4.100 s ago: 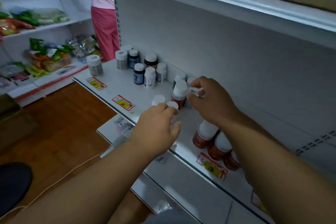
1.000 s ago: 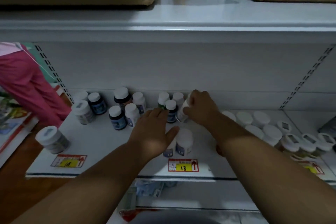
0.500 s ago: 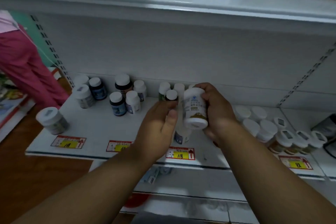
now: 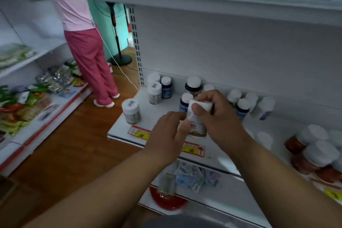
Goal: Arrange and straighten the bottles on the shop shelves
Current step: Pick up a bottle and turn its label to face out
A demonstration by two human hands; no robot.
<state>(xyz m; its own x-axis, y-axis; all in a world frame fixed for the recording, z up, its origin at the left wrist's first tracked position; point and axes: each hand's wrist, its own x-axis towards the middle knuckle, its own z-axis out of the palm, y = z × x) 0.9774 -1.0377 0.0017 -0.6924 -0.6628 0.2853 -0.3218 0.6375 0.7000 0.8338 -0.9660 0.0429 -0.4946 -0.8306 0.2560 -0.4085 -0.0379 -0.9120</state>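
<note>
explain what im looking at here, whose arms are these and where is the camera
There is no machine here. The arms belong to a person wearing a wide-angle camera on the head, so you see what they see, looking down at their own hands. The right hand grips a white bottle by its cap end, and the left hand touches its side with thumb and fingertips. Below is a white shop shelf carrying other small bottles, such as a lone white-capped jar near the left edge and red bottles on the right. Yellow price tags line the front edge. Another person in pink trousers stands behind.
</note>
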